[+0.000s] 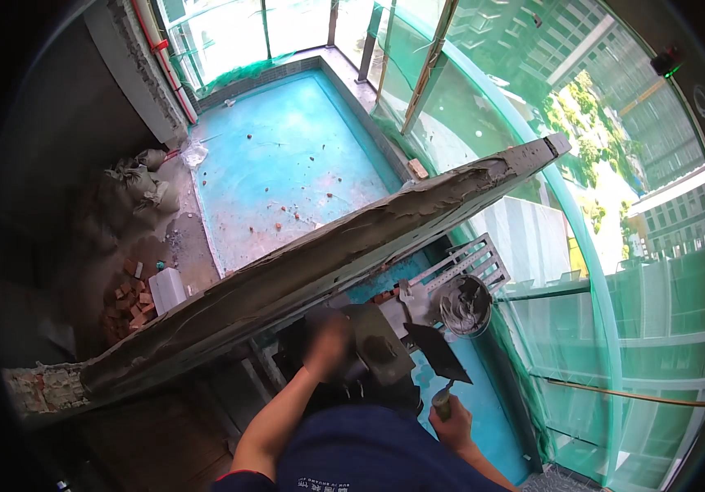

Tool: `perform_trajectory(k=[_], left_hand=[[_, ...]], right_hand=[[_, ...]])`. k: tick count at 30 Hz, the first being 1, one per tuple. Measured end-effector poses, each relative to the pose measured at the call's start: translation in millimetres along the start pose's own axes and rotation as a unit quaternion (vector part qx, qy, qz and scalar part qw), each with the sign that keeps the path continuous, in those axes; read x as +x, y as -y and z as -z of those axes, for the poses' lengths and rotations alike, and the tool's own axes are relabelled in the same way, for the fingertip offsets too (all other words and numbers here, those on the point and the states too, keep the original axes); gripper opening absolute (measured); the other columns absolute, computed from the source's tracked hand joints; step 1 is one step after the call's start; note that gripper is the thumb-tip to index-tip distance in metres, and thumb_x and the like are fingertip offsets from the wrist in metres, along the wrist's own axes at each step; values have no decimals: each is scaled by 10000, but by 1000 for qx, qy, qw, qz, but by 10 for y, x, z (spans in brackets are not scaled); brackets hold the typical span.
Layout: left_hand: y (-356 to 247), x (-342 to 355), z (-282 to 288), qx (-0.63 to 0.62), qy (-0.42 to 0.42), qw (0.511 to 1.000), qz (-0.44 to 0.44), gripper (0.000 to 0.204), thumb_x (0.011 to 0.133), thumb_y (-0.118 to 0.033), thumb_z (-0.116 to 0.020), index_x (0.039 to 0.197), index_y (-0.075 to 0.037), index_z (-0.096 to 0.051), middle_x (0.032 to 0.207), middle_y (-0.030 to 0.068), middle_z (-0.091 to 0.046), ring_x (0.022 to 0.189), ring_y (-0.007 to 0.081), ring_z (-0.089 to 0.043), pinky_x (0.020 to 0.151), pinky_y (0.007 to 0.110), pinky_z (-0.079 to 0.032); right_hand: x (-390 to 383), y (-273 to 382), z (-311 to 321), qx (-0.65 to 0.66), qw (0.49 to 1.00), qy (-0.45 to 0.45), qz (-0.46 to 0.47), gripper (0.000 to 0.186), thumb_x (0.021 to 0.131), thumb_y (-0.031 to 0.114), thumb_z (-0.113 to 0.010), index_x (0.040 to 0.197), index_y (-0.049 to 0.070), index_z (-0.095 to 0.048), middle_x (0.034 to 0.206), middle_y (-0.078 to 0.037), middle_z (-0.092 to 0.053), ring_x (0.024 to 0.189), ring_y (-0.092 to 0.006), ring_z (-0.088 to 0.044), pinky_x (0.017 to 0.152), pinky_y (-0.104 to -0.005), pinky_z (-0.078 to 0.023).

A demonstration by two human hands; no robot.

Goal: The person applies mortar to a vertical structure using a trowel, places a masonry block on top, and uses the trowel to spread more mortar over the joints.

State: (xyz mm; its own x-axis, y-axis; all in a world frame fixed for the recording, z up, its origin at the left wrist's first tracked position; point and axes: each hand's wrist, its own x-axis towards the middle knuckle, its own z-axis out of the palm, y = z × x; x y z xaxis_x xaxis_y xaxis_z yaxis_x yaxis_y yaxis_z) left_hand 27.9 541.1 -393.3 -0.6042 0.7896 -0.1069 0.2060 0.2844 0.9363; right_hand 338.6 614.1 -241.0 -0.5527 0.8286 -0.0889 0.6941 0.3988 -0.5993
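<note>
My right hand (453, 424) is closed round the handle of a plastering trowel (438, 353), its dark flat rectangular blade pointing up and away from me. My left hand (329, 344) reaches forward below the wall and is smeared, so its fingers do not show. Beside it, a greyish flat surface (381, 344) bears a darker wet-looking patch; whether the hand touches it I cannot tell. Just beyond the trowel stands a bucket (461, 305) of grey mortar. Across the view runs a high wall (303, 266) with rough grey mortar along its top.
Past the wall lies a blue-coated floor (287, 164) with scattered crumbs of debris. Filled sacks (141, 184), broken bricks (129, 305) and a white block (168, 289) sit at the left. A white slatted stand (471, 266) is by the bucket. Green netting (639, 369) hangs along the right.
</note>
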Motion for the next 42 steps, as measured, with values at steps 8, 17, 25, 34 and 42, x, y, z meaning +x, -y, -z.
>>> perform_trajectory(k=[8, 17, 25, 34, 42], left_hand=[[-23, -16, -94, -53, -30, 997, 52, 310, 922, -228, -579, 1196, -85, -587, 1137, 151, -644, 1077, 307, -604, 892, 346, -456], [-27, 7, -89, 2, -44, 998, 55, 277, 916, -217, -595, 1159, -83, -602, 1119, 146, -649, 1067, 307, -608, 883, 346, -459], [-75, 35, -53, -34, -22, 995, 86, 264, 922, -211, -593, 1153, -82, -607, 1133, 138, -646, 1076, 268, -606, 899, 332, -446], [-205, 69, -13, -34, 17, 991, 127, 324, 957, -270, -517, 1196, -56, -570, 1156, 161, -621, 1093, 300, -587, 913, 366, -445], [-160, 35, 1, -41, -10, 988, 149, 289, 931, -238, -577, 1169, -76, -599, 1136, 145, -642, 1082, 280, -604, 890, 347, -454]], right_hand=[[382, -61, 196, -88, 983, 163, 16, 379, 847, 441, -649, 968, 95, -555, 783, -160, -641, 725, -390, -627, 608, -474, -495], [828, -266, -149, -86, 978, 188, 10, 403, 894, 470, -584, 991, 88, -500, 796, -215, -638, 763, -433, -610, 635, -512, -471], [967, -212, -155, -79, 986, 144, 9, 401, 891, 469, -590, 981, 86, -509, 807, -207, -647, 761, -438, -607, 633, -524, -465], [961, -250, 36, 94, 961, 230, -118, 376, 916, 458, -570, 884, 85, -529, 638, -117, -615, 582, -297, -621, 521, -408, -459], [1064, -217, -177, 226, 853, 371, -290, 459, 944, 580, -431, 1024, 145, -553, 594, -4, -498, 423, -101, -418, 352, -266, -292]])
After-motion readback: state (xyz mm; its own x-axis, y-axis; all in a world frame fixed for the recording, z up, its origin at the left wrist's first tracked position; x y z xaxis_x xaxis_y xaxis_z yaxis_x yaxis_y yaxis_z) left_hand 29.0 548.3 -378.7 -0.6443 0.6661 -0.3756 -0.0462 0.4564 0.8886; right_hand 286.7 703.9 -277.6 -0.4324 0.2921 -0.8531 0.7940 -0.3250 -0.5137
